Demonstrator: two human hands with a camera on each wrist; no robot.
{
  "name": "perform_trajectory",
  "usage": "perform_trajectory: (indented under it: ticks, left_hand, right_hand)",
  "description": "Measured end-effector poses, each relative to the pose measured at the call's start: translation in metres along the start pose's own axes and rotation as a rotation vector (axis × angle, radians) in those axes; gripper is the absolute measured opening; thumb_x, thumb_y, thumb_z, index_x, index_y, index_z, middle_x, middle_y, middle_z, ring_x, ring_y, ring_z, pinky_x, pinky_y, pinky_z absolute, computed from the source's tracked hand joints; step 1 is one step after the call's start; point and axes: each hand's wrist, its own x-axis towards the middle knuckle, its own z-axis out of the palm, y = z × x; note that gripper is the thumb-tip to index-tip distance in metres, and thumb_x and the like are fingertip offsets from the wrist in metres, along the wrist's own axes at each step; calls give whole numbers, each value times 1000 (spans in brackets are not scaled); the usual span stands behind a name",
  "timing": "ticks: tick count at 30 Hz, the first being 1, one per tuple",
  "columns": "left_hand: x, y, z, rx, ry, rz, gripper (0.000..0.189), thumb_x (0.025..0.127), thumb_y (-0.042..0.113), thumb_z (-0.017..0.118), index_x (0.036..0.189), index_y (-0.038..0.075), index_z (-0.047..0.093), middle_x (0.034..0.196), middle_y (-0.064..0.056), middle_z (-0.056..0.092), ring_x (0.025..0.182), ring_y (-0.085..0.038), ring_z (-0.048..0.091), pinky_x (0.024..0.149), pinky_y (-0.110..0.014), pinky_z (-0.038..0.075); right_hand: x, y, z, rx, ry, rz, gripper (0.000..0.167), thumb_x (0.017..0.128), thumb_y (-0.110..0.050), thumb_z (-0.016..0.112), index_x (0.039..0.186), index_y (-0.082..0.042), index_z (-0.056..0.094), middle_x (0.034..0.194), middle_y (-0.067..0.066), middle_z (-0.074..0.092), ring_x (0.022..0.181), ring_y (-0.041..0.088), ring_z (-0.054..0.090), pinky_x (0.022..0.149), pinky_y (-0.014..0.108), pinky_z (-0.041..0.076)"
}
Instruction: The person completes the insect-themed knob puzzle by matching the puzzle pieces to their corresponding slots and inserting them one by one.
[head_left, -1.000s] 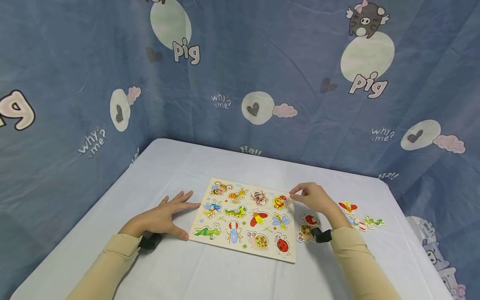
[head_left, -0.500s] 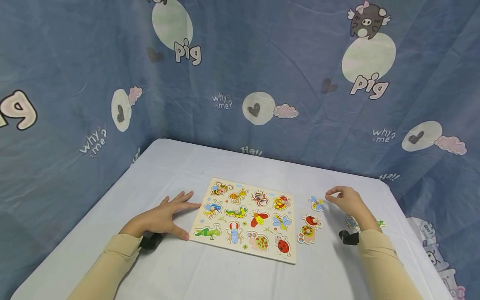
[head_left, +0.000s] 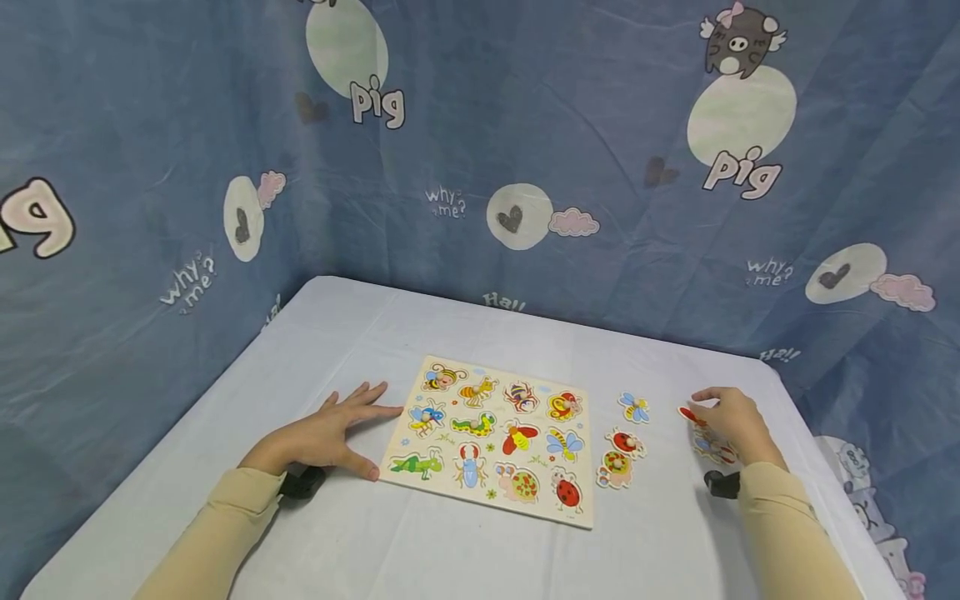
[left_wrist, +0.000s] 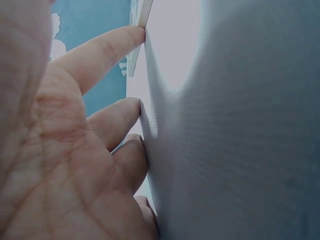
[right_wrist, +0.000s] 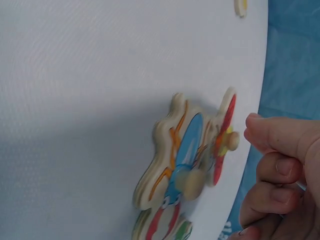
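Note:
My left hand (head_left: 322, 433) lies with fingers spread beside the wooden insect puzzle board (head_left: 480, 495); its thumb and index fingertip touch the board's left edge. In the left wrist view a fingertip (left_wrist: 135, 35) meets that edge. My right hand (head_left: 735, 423) is over a small pile of knobbed puzzle pieces to the right. Its fingertips are close to the knob of a red-winged insect piece (right_wrist: 220, 142), with a small visible gap. Overlapping or beside it is a blue beetle piece (right_wrist: 186, 145) with a wooden knob. The hand partly covers the pile in the head view.
Between board and right hand lie a blue-winged bee piece (head_left: 633, 407), a ladybug piece (head_left: 627, 442) and a snail piece (head_left: 615, 469). The white-covered table (head_left: 360, 333) meets a blue printed curtain (head_left: 450, 150) behind it.
My right hand has moved from the board's upper right corner out to the pile. A blue-winged bee piece, earlier hidden, came into view. My left hand stays put.

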Motion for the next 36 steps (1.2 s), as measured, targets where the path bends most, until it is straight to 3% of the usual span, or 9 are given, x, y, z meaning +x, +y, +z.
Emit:
perform_trajectory:
  ticks: [5, 15, 23, 32, 36]
  left_hand:
    - [0, 1, 0, 9, -3, -2, 100, 68, 48, 100, 156, 23, 59, 180, -20, 18, 166, -51, 3, 127, -79, -7]
    - [0, 2, 0, 5, 0, -2, 99, 69, 46, 100, 156, 23, 59, 180, -20, 18, 166, -52, 3, 126, -80, -7]
    - [-2, 0, 1, 3, 9, 10, 99, 69, 48, 99, 156, 23, 59, 179, -22, 18, 166, -53, 3, 125, -81, -7]
    - [-2, 2, 1, -9, 9, 8, 97, 70, 44, 100, 156, 22, 59, 179, -22, 18, 166, -53, 3, 126, -80, -8]
    - [-2, 3, 0, -5, 10, 7, 97, 70, 44, 100, 156, 22, 59, 179, -21, 18, 166, -52, 3, 126, -80, -8]
  right_hand:
    - [0, 6, 1, 24, -14, 22, 40, 103, -24, 65, 131, 5, 68, 120, 34, 65, 104, 44, 63, 87, 58, 54]
    - [-3, 14, 0, 67, -38, 3, 37, 101, -20, 69, 127, 5, 71, 106, 25, 67, 89, 30, 61, 70, 36, 52]
    - [-3, 12, 0, -16, -24, -7, 28, 101, -16, 67, 119, 4, 73, 100, 21, 67, 89, 32, 60, 74, 43, 50]
    - [-2, 7, 4, -45, -1, 2, 31, 104, -28, 67, 110, 1, 71, 89, 15, 68, 82, 29, 61, 67, 39, 47]
    - [-4, 6, 4, -41, -28, 17, 37, 105, -37, 66, 103, 0, 69, 83, 11, 66, 78, 26, 61, 64, 36, 47]
